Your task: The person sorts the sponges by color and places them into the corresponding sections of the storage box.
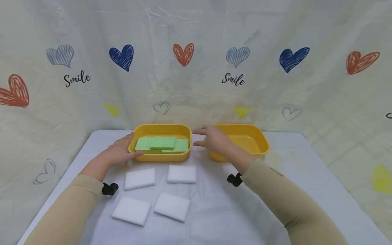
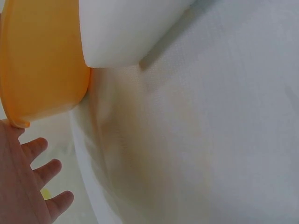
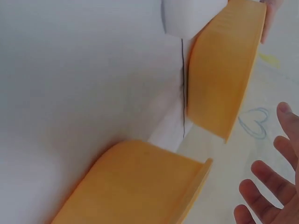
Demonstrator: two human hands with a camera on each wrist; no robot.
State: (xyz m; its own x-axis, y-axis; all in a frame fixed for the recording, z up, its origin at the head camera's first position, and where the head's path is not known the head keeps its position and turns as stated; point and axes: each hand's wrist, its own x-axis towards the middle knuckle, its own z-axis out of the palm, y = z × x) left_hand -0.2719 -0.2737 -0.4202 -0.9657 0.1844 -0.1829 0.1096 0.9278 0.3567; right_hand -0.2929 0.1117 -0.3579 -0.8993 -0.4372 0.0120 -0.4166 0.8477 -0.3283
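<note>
Green sponges (image 1: 163, 143) lie overlapping in the left yellow bin (image 1: 160, 157). My left hand (image 1: 117, 150) is at that bin's left side, its thumb at the front corner and its fingers along the side. In the left wrist view the fingers (image 2: 48, 172) look fairly straight and spread beside the bin's rim. Between the two bins is my right hand (image 1: 215, 139), fingers extended and pointing left, with nothing in them. The thumb and forefinger come close to the left bin's right edge; contact there cannot be told. Its wrist passes in front of the right yellow bin (image 1: 258, 144).
Several white rectangular sponge pads lie on the white-covered table (image 1: 220, 217) in front of the bins, one white pad (image 1: 140, 179) near the left bin's front. A pale curtain (image 1: 202, 20) printed with hearts hangs behind. Black wrist cameras (image 1: 234, 179) protrude below the sleeves.
</note>
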